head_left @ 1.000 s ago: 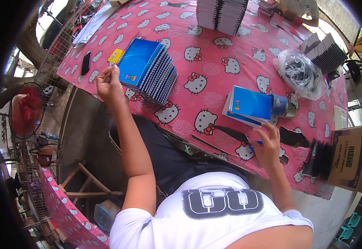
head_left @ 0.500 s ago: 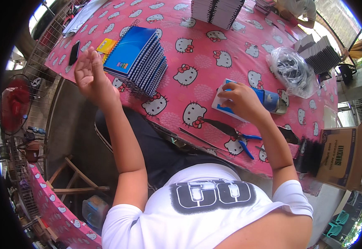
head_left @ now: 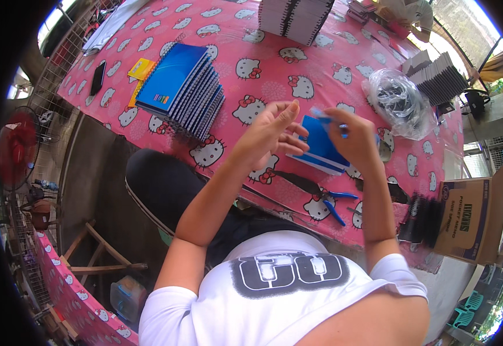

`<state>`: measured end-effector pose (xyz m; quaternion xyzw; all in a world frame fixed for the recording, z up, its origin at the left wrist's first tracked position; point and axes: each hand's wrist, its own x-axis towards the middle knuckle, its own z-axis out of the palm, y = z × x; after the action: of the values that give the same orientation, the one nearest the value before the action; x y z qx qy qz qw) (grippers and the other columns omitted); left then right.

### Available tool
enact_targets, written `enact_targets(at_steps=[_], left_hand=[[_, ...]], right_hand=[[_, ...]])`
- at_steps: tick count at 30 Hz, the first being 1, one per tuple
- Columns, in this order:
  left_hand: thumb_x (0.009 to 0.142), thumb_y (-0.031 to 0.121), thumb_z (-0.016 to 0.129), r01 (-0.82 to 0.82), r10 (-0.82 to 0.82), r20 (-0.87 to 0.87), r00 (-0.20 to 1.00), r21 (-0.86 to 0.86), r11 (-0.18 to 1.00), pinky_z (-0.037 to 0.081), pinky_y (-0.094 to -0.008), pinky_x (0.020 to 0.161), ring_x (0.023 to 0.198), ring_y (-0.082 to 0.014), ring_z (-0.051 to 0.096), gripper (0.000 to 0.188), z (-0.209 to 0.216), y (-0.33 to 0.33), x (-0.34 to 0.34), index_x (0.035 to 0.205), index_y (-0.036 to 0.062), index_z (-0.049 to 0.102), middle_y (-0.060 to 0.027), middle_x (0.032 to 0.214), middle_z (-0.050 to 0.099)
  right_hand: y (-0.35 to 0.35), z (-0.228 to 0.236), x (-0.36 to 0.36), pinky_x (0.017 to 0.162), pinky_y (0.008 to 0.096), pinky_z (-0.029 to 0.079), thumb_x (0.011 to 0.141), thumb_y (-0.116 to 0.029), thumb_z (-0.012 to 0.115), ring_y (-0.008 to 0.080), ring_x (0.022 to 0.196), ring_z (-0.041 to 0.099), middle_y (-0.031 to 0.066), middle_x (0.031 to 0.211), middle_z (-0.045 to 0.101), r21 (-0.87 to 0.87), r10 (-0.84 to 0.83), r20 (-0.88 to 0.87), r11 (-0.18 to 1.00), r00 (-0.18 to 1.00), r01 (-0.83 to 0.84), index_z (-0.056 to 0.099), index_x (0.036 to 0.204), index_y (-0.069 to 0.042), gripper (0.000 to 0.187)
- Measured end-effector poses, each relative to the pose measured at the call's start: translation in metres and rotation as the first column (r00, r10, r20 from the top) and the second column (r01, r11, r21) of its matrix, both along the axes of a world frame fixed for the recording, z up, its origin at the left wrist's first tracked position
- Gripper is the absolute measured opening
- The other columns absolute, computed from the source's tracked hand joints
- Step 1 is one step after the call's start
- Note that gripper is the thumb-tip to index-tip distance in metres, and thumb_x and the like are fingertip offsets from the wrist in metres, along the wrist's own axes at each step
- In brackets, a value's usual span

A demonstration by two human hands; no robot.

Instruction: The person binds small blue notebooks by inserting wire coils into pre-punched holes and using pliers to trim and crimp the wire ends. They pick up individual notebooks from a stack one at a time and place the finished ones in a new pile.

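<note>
My left hand (head_left: 271, 135) hovers over the table, fingers spread and holding nothing, beside the left edge of a blue-covered notebook (head_left: 321, 141). My right hand (head_left: 352, 130) is above the notebook's right part with bent fingers closed. At its fingertips is a blurred, pale blue bit that I cannot make out. White page edges show along the notebook's near side. To the left stands a stack of blue spiral notebooks (head_left: 168, 81). Blue-handled pliers (head_left: 333, 206) lie nearer to me, next to a dark, flat, pointed piece (head_left: 297, 181).
A clear plastic bag (head_left: 400, 104) with dark contents lies right, before a grey stack (head_left: 439, 79). Black spiral coils (head_left: 417, 219) sit by a carton (head_left: 465, 219). Left are yellow pads (head_left: 141, 69) and a phone (head_left: 97, 79). Tall spiral-bound stacks (head_left: 295, 22) stand at the back.
My left hand has moved right, from beside the notebook stack to the single notebook. My right hand has risen off the notebook; its blue cover now lies over the white page.
</note>
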<state>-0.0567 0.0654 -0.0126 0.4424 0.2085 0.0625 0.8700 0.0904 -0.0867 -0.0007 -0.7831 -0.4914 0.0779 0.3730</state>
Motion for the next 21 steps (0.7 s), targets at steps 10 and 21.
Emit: enact_targets(at_steps=[10,21], left_hand=[[0.089,-0.013,0.050,-0.230,-0.040,0.365,0.930,0.664,0.711,0.047,-0.0282,0.077,0.089,-0.0151,0.059,0.040,-0.045,-0.027,0.043,0.125,0.0055,0.046,-0.0099,0.105,0.058],[0.084,-0.004,0.060,-0.299,-0.094,0.325,0.941,0.929,0.219,0.036,-0.0481,0.101,0.116,-0.0309,0.050,0.051,-0.057,-0.040,0.042,0.130,0.0137,0.050,-0.0199,0.137,0.040]], right_hand=[[-0.069,-0.023,0.014,0.086,0.0318,0.047,0.077,0.004,0.071,0.0215,0.096,0.056,0.0086,0.105,0.055,0.410,-0.197,0.054,0.898,0.979,0.158,0.050,0.112,-0.005,0.042],[-0.051,-0.079,0.001,0.084,0.0275,0.045,0.078,0.008,0.069,0.0111,0.092,0.053,0.0027,0.094,0.056,0.331,-0.073,-0.520,0.901,0.851,0.280,0.048,0.097,-0.007,0.033]])
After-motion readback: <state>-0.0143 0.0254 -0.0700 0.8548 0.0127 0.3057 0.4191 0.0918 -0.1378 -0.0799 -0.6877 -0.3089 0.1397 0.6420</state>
